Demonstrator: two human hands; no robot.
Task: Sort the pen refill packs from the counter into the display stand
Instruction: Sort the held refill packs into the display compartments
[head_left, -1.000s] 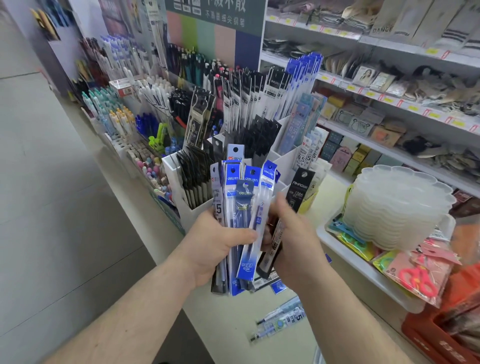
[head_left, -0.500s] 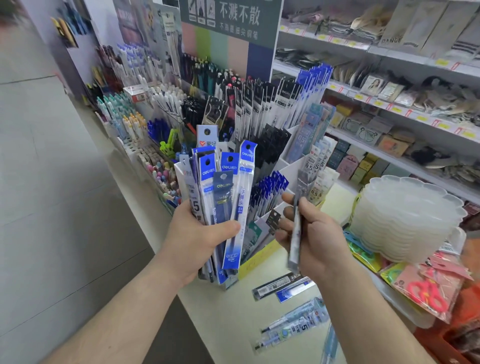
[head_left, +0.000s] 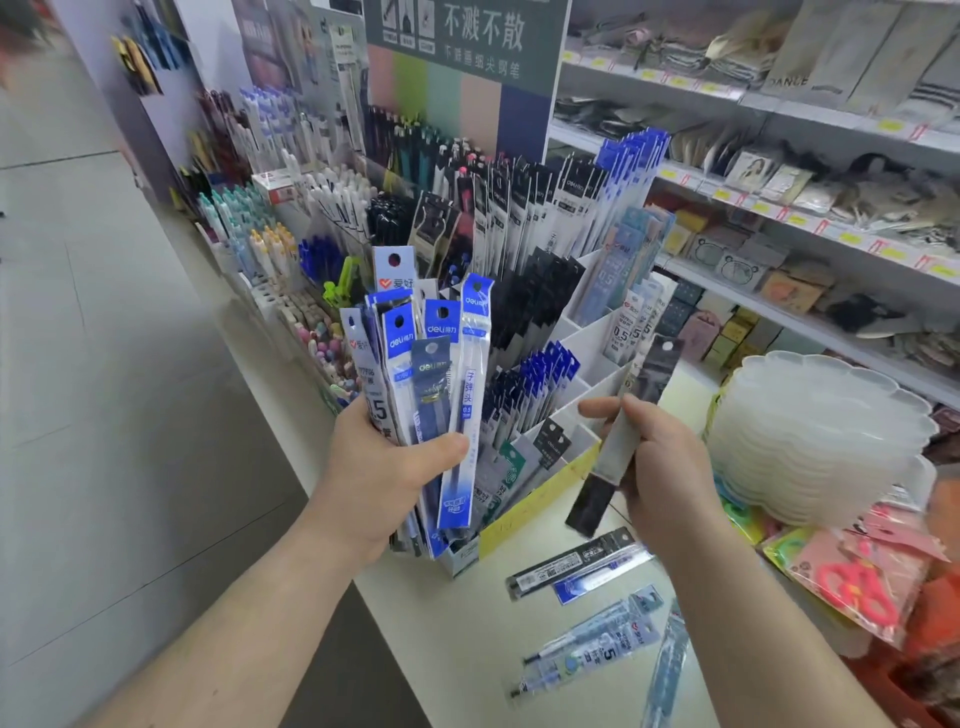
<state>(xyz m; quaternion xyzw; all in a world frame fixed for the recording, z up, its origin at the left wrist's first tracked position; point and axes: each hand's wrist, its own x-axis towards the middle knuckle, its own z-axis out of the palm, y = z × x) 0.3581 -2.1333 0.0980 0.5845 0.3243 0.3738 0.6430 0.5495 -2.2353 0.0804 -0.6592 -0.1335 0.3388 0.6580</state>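
left hand (head_left: 387, 480): fingers wrapped round a fan of packs (head_left: 434, 384)
right hand (head_left: 662, 470): pinches one dark pack (head_left: 621, 441)
step: placing it
next: find the matching slot in the stand (head_left: 587, 332)

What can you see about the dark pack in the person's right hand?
The dark pack is long, thin and flat, and looks like glossy plastic. Its top end is black with a small round hanging hole, its middle looks grey with glare, and its bottom end is dark. It is tilted, top leaning up and to the right. The right hand pinches its middle between thumb and fingers, holding it in the air just in front of the white display stand, above the counter.
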